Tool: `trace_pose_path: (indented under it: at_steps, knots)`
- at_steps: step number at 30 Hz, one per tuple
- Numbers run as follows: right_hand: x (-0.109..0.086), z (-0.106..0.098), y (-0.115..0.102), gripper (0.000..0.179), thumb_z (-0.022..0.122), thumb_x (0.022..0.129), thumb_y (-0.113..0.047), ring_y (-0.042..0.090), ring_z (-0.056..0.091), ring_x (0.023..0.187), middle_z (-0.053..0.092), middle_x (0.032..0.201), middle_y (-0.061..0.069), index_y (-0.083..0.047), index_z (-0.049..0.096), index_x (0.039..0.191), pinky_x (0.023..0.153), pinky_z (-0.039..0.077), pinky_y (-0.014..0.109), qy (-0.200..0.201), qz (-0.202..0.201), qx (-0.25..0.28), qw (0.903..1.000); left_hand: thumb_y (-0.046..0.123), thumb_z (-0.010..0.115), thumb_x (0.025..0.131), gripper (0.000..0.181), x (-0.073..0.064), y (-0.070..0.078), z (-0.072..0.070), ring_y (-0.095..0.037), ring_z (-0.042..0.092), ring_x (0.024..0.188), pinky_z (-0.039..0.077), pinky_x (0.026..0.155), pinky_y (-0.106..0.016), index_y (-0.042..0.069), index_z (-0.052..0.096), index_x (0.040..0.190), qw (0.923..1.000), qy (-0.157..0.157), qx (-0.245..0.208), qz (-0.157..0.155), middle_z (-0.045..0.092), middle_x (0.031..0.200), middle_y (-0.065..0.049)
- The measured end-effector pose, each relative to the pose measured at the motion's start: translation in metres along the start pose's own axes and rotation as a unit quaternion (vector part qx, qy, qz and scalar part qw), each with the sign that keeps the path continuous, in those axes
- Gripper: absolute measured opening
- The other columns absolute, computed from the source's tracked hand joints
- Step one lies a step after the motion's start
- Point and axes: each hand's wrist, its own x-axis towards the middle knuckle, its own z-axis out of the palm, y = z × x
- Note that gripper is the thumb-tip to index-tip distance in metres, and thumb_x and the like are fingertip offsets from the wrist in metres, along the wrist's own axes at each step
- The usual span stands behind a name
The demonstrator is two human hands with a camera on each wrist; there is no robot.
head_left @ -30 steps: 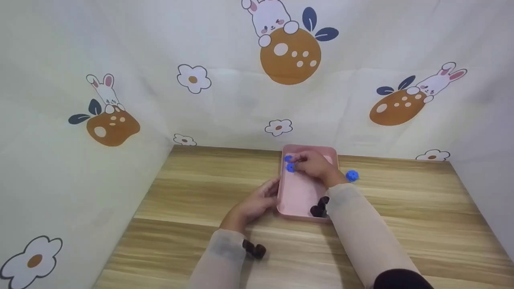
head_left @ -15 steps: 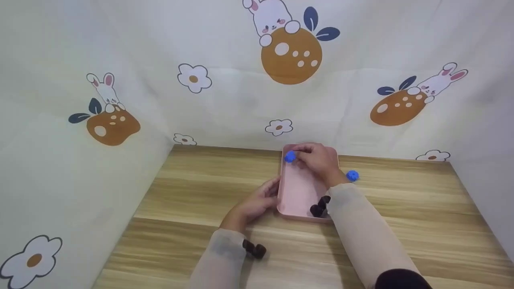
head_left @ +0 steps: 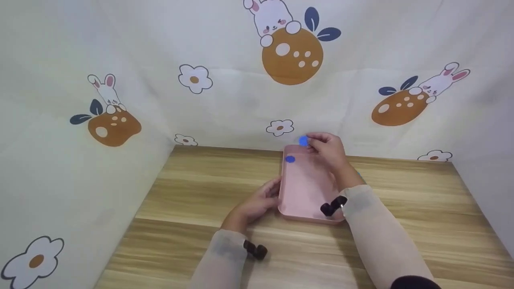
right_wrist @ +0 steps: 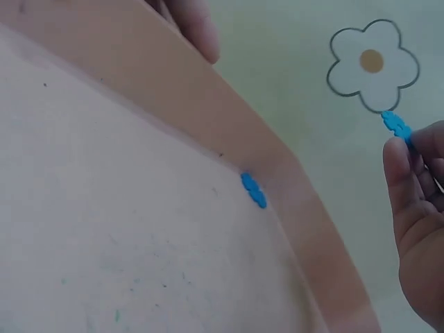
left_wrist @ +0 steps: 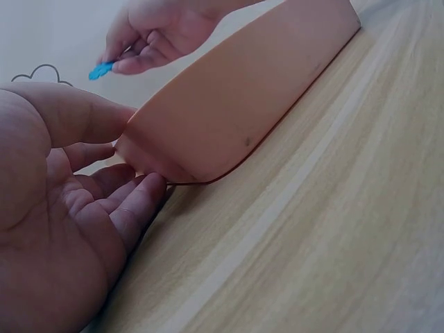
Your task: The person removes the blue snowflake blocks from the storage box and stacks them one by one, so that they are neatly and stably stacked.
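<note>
A pink rectangular tray (head_left: 303, 188) lies on the wooden table. My left hand (head_left: 259, 202) rests against the outside of its left wall; in the left wrist view the thumb is at the rim and the fingertips touch low on the wall. My right hand (head_left: 331, 150) pinches a small blue snowflake disc (head_left: 303, 141) by its edge, over the tray's far rim. A second blue snowflake disc (right_wrist: 254, 191) lies flat inside the tray, in the far left corner. The held disc (left_wrist: 100, 70) also shows in the left wrist view.
A sliver of another blue piece (head_left: 360, 175) shows at the right forearm, mostly hidden behind it. A patterned cloth (head_left: 237, 104) stands behind and beside the table. Black wrist cameras (head_left: 333, 206) jut from both sleeves, one overlapping the tray's near end.
The right hand has risen up and back from inside the tray with one blue disc, leaving the other in the far left corner. The left hand has stayed at the tray's side.
</note>
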Motion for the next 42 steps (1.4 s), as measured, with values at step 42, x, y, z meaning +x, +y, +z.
trace_pose_path:
  at_steps: [42]
  knots:
    - [-0.085, -0.142, 0.053, 0.012, 0.072, 0.102, -0.01, 0.009, 0.075, 0.076, 0.08, 0.088, -0.003, -0.008, 0.081, 0.11, 0.077, 0.066, 0.023, 0.065, 0.091, 0.127, 0.9856, -0.003, 0.055, 0.101, 0.079, -0.001, 0.003, -0.001, -0.032, 0.018, 0.168, 0.021, 0.137, -0.05, 0.007, 0.02, 0.171, 0.9998, 0.007, 0.014, -0.016, 0.021, 0.18, -0.015]
